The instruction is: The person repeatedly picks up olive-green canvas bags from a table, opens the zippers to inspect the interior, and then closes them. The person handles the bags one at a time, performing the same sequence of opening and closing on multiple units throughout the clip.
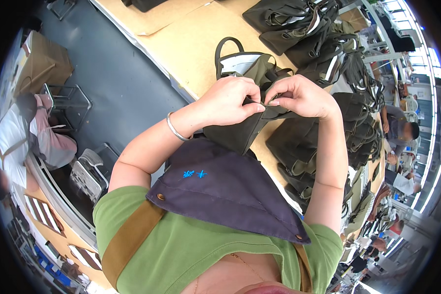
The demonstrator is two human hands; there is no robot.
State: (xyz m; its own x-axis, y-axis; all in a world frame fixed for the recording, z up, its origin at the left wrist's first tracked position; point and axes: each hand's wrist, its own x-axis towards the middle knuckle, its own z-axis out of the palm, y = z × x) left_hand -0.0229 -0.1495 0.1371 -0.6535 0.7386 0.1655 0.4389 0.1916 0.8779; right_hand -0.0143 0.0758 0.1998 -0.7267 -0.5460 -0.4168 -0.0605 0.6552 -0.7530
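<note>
A dark olive fabric bag [232,134] stands at the table's edge right in front of me, its loop handle [218,51] up and some white lining showing at the open top. My left hand [233,99] pinches the bag's upper edge between thumb and forefinger. Close beside it, my right hand [303,96] pinches the same edge, the two thumbs nearly meeting. Whatever small part lies between the fingertips is too hidden to tell. The lower front of the bag touches or overlaps my dark apron [220,191].
Similar dark bags lie in a heap [297,29] at the far right of the brown-covered table [183,36], with more bags [297,141] beside my right forearm. A metal-framed stool [71,101] stands on the grey floor. A seated person [13,136] is at left; others work at right.
</note>
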